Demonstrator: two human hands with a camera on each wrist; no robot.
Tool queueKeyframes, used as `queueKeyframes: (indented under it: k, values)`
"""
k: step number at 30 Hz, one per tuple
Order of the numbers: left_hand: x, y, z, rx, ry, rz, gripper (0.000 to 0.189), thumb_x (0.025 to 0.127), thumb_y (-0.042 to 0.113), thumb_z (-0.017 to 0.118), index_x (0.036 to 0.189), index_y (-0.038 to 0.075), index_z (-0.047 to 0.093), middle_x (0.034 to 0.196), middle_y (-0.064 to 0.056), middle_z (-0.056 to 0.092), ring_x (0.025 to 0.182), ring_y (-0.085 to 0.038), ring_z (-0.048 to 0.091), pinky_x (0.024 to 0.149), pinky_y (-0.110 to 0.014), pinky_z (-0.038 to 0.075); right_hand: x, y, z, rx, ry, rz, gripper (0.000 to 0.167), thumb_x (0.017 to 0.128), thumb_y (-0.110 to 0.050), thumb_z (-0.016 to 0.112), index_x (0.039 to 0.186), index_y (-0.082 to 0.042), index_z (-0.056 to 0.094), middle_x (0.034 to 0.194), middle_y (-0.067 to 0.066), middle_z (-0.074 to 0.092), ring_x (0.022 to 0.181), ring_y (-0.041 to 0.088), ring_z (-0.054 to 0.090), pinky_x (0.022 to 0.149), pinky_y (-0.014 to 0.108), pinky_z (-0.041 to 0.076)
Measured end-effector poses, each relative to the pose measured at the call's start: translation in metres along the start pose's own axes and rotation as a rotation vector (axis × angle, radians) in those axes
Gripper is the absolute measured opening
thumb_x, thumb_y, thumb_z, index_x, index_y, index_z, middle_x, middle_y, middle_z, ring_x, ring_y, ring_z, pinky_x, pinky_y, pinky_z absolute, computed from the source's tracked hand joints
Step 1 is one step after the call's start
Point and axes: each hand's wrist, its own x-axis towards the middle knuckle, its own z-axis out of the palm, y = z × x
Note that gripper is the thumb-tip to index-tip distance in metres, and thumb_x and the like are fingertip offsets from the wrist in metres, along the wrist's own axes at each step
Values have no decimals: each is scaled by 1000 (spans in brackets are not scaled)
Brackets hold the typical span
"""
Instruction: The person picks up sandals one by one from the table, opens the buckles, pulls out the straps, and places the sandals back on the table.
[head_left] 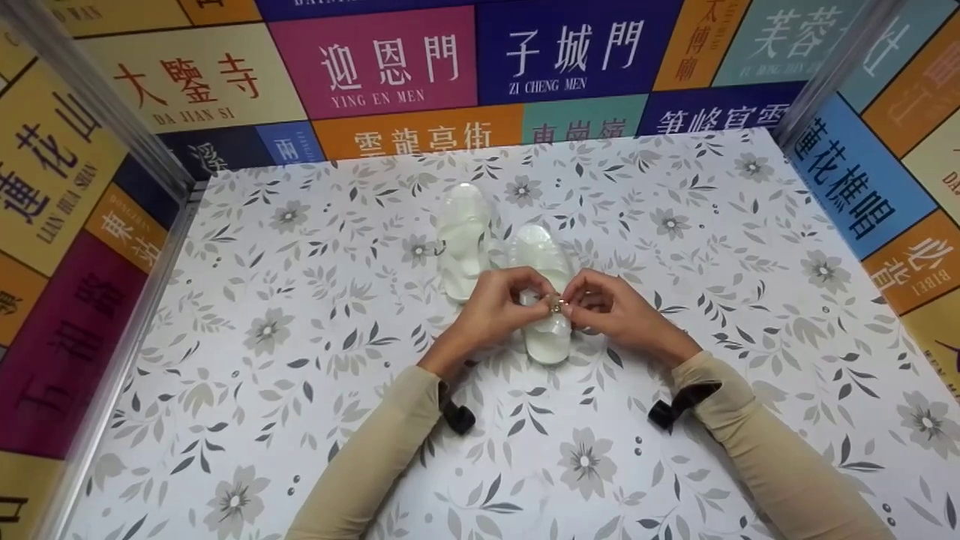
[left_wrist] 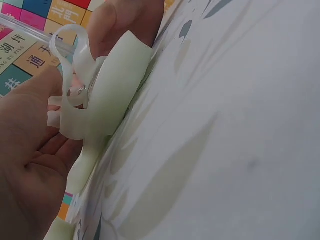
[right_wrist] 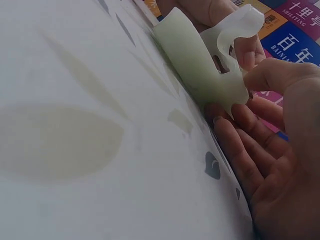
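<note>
Two pale, milky-green sandals lie on the table, soles down. My hands meet over the nearer sandal (head_left: pixel 547 349), at its strap (left_wrist: pixel 74 120) and a small metal buckle (head_left: pixel 557 304). My left hand (head_left: pixel 495 301) pinches the strap beside the buckle between thumb and fingers. From the other side my right hand (head_left: pixel 616 306) pinches the strap end, its lower fingers near the sole in the right wrist view. How far the strap is through the buckle is hidden by the fingertips. The other sandal (head_left: pixel 459 217) stands untouched, slightly farther back on the left.
A white cloth with grey flowers and leaves covers the table (head_left: pixel 300 420). Colourful panels (head_left: pixel 375 64) with place names wall it in at the back and both sides. Dark straps (head_left: pixel 679 405) hang by the sleeves at both wrists.
</note>
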Motion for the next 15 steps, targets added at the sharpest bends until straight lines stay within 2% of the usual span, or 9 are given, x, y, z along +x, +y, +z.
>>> queueKeyframes:
  k: [6,10,15]
  values:
    - [-1,0,1,-18,-18,-3,8,96,16,82,104,14,82,97,6,82,79,-5,68,65,-20,52,-2,2,-1,17,-14,-3,27,103,-18,76,126,-8,65,105,14,72,89,23,74,75,33,65]
    - [-1,0,2,-10,-39,13,13,99,27,82,109,18,83,101,9,82,89,-7,73,73,-24,60,-2,3,-2,30,-11,-15,21,106,-21,72,122,-7,67,104,12,74,90,22,74,77,33,65]
    - [-1,1,1,-22,-53,-6,24,99,36,81,116,19,82,111,8,81,101,-7,73,87,-28,62,-3,5,-3,96,-11,-52,19,111,-19,64,117,-1,68,104,13,75,90,23,75,80,36,66]
